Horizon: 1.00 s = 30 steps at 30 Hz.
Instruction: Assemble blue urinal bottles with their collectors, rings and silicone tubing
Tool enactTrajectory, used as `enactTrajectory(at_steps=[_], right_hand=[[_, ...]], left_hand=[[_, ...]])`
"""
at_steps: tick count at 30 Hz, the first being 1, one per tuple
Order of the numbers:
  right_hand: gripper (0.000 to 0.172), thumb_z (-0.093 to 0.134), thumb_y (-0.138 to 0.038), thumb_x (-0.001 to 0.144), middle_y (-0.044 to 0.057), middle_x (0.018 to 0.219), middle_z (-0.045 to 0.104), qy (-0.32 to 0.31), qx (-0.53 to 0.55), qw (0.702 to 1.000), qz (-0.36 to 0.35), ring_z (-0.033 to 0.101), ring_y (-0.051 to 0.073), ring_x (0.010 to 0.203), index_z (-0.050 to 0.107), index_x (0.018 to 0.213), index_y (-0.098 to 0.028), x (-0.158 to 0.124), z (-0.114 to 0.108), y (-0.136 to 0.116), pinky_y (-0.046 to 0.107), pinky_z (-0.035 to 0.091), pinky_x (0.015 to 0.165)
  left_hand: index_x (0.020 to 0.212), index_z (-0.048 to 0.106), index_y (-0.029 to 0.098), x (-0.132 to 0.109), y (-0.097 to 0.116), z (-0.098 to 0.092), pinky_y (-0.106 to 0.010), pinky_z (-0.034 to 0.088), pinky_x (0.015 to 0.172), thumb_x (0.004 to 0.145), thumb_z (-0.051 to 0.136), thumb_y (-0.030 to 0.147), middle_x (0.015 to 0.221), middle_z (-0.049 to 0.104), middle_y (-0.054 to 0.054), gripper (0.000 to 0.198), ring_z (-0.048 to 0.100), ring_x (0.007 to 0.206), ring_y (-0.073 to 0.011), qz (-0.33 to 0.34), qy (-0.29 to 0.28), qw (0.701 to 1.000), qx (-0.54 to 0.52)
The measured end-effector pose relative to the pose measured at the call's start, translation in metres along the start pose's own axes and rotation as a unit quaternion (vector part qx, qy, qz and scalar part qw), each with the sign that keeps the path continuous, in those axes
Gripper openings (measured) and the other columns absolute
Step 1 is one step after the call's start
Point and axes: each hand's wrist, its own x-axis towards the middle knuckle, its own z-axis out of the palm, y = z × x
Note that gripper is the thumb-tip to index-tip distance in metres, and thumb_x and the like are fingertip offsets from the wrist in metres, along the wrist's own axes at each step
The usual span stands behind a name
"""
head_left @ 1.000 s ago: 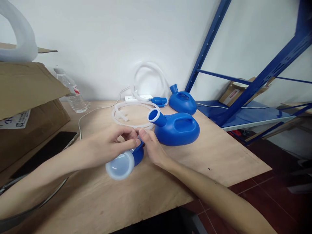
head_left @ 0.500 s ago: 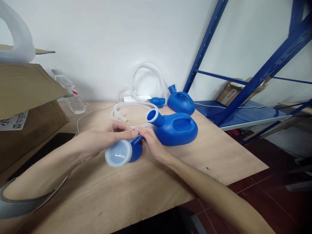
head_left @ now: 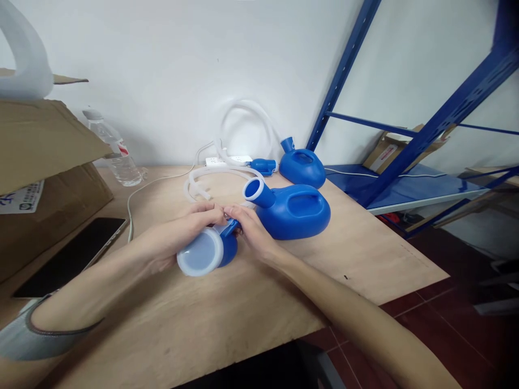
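My left hand (head_left: 186, 229) and my right hand (head_left: 251, 229) meet over a blue funnel-shaped piece with a wide translucent white rim (head_left: 205, 253), which rests low on the wooden table (head_left: 227, 319). Both hands pinch its narrow blue end with closed fingers. Just behind my right hand lies a blue plastic bottle with a handle and a white-rimmed spout (head_left: 290, 205). A loop of translucent white tube (head_left: 211, 178) lies behind my fingers.
A second blue bottle (head_left: 302, 165) with a tube stands at the back by a white power strip (head_left: 229, 160). A water bottle (head_left: 113, 151), a cardboard box (head_left: 44, 162) and a dark phone (head_left: 73, 254) are on the left. Blue metal shelving (head_left: 405, 146) stands on the right.
The funnel piece has come down a little toward the table and its rim has turned slightly. Both hands stay pinched on its narrow end.
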Motion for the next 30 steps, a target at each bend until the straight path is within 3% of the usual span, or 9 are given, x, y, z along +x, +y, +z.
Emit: enactTrajectory(at_steps=[3,7,14,20,24,30], right_hand=[[0.028,0.062,-0.049,0.092,0.0,0.09,0.067,-0.007,0.02,1.0,0.013,0.057,0.016,0.083,0.07,0.085,-0.023,0.002,-0.001,0.001,0.027,0.042,0.069],[0.028,0.061,-0.05,0.091,0.0,0.094,0.066,-0.021,0.037,0.999,0.023,0.056,0.017,0.087,0.071,0.089,-0.024,0.003,-0.002,-0.003,0.028,0.042,0.073],[0.024,0.062,-0.046,0.085,0.0,0.082,0.058,-0.083,0.04,0.995,0.034,0.05,0.017,0.079,0.069,0.091,-0.023,0.001,-0.002,-0.015,0.031,0.04,0.076],[0.025,0.054,-0.046,0.087,0.0,0.077,0.052,-0.049,-0.013,0.998,0.036,0.045,0.017,0.075,0.057,0.075,-0.023,0.006,-0.001,-0.009,0.031,0.037,0.07],[0.026,0.048,-0.042,0.09,0.0,0.077,0.051,-0.033,-0.042,0.999,0.012,0.046,0.018,0.078,0.052,0.073,-0.024,0.004,-0.001,-0.004,0.03,0.038,0.071],[0.026,0.04,-0.04,0.095,-0.001,0.079,0.049,-0.089,-0.056,0.994,-0.023,0.044,0.018,0.079,0.049,0.077,-0.024,0.0,0.001,-0.007,0.03,0.037,0.074]], left_hand=[[0.079,0.064,0.02,0.0,0.004,0.0,-0.021,0.042,0.051,0.051,0.078,0.036,0.072,0.06,0.003,0.035,0.054,0.06,-0.0114,-0.048,0.009,0.998,-0.044],[0.069,0.062,0.019,0.0,0.012,-0.003,-0.02,0.038,0.05,0.046,0.079,0.033,0.066,0.056,0.004,0.032,0.048,0.057,-0.0091,-0.055,-0.005,0.998,-0.042],[0.069,0.064,0.02,0.004,0.011,-0.007,-0.023,0.04,0.052,0.041,0.081,0.033,0.07,0.061,0.002,0.035,0.054,0.062,-0.0127,-0.078,0.006,0.997,-0.025],[0.075,0.066,0.021,0.007,0.008,-0.009,-0.025,0.042,0.053,0.041,0.083,0.034,0.073,0.064,0.001,0.04,0.056,0.063,-0.0145,-0.065,0.029,0.997,-0.034],[0.067,0.063,0.021,0.005,0.009,-0.011,-0.025,0.034,0.049,0.05,0.08,0.037,0.065,0.059,0.001,0.03,0.049,0.056,-0.0131,-0.029,-0.005,0.999,0.016],[0.054,0.057,0.021,0.004,0.011,-0.014,-0.024,0.022,0.047,0.054,0.075,0.038,0.056,0.046,0.002,0.025,0.035,0.049,-0.0096,-0.008,-0.068,0.996,0.048]])
